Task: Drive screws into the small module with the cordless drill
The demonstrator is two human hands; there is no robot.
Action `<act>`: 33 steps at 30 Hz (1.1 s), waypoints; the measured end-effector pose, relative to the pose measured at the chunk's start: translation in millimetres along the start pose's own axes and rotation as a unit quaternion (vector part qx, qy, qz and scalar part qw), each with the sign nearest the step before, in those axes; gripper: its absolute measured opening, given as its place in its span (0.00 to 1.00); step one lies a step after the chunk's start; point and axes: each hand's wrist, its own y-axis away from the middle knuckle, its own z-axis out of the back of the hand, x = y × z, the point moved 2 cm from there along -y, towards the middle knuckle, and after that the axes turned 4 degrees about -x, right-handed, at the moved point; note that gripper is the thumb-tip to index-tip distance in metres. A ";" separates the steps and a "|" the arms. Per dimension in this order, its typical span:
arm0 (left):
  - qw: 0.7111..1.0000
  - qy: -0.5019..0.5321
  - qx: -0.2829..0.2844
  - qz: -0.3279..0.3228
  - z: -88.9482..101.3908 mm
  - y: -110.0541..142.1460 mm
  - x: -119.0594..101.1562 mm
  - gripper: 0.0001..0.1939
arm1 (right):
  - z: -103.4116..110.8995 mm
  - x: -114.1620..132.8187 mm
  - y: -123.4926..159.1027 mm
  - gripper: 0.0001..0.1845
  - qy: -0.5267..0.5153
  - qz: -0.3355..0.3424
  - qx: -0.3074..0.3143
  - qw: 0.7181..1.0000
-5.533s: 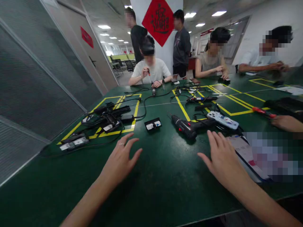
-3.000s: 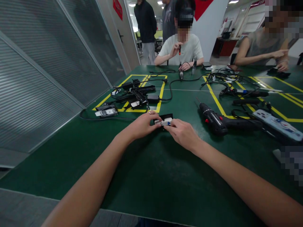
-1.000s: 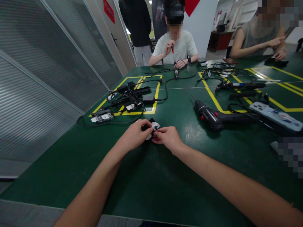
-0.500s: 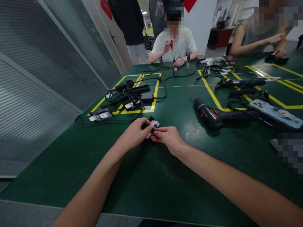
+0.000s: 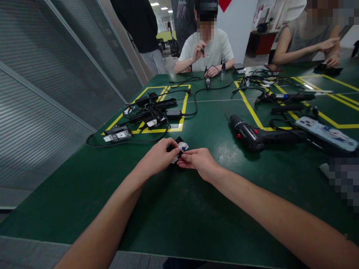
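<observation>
Over the green table, my left hand (image 5: 160, 154) is closed around a small black part with a white label and a blue spot (image 5: 184, 146). Its thumb lies across the near side. From the right, my right hand (image 5: 201, 161) pinches at the part's lower right edge, fingertips together. The fingers cover much of the part, so its exact kind does not show. Right of my hands lies a black power drill (image 5: 246, 135) with red buttons, its bit pointing up and left.
Black parts with cables (image 5: 153, 112) fill the yellow-taped area at left; a labelled black piece (image 5: 117, 134) lies before them. A phone in a light-blue case (image 5: 327, 133) rests at right. Across the table (image 5: 112, 209), a person (image 5: 207, 48) holds a screwdriver (image 5: 203, 53); another sits at right.
The view has shifted slightly. Both hands keep almost the same hold on the small part. The standing person in black at the back has moved a little left.
</observation>
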 end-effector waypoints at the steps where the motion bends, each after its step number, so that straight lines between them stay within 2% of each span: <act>1: 1.000 -0.001 0.000 0.000 -0.2 -0.3 0.6 0.15 | -0.2 -0.1 0.6 0.19 0.000 -0.001 0.001 1.000; 13: 1.000 -0.002 0.007 -0.016 -0.1 -0.9 0.1 0.14 | -2.0 -4.1 -3.3 0.18 0.021 0.026 -0.006 0.999; 19: 1.000 -0.001 -0.006 -0.019 -2.6 1.5 -0.6 0.13 | 1.8 -2.0 -9.4 0.18 0.126 0.032 0.011 0.991; 23: 0.999 0.011 -0.026 -0.045 -5.7 -0.2 -0.4 0.13 | 10.1 1.5 -9.9 0.18 0.231 0.073 0.005 0.970; 25: 0.997 0.034 -0.023 -0.066 -9.4 -2.9 -2.0 0.13 | 17.1 5.4 -3.2 0.17 0.295 0.113 -0.018 0.948; 27: 0.994 0.063 -0.010 -0.091 -14.3 -6.3 -5.7 0.14 | 28.2 13.8 12.3 0.16 0.369 0.161 -0.051 0.914; 30: 0.989 0.081 0.006 -0.120 -22.2 -13.3 -14.9 0.14 | 58.3 39.4 51.4 0.13 0.486 0.231 -0.106 0.836; 33: 0.985 0.082 0.024 -0.147 -30.6 -25.1 -27.7 0.14 | 105.4 75.0 91.1 0.16 0.581 0.283 -0.169 0.744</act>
